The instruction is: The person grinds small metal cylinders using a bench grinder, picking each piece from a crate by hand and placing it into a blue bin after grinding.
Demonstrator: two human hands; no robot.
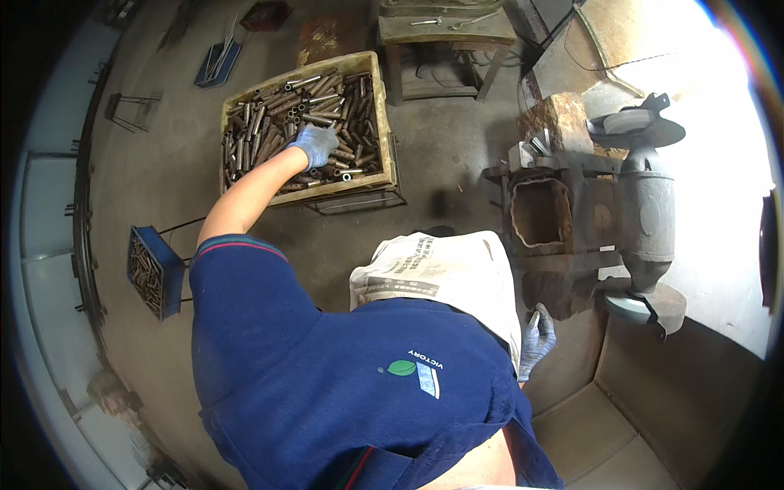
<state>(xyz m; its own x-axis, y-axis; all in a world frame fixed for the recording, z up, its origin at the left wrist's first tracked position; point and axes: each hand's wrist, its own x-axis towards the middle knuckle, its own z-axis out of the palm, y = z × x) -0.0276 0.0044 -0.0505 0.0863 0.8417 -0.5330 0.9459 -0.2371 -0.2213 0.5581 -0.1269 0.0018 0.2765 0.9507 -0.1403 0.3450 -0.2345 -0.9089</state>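
Note:
At the upper left, my left hand (317,145), in a blue-grey glove, reaches into a large yellowish crate (371,61) heaped with short metal tubes (269,122). Its fingers bend down and close on a metal tube at the top of the heap; the fingertips are partly hidden. My right hand (537,341), gloved the same way, hangs low by my right side, below the bench grinder (648,204). Its fingers are curled together, and whatever they may hold is too small to make out. A white printed cloth apron (437,265) covers my front.
The grinder has a wheel at each end and stands right of a rough open box (539,212). A blue bin of small metal parts (167,273) is at the left. A wooden bench with tools (449,31) stands at the back, and another blue bin (218,64) at the far left.

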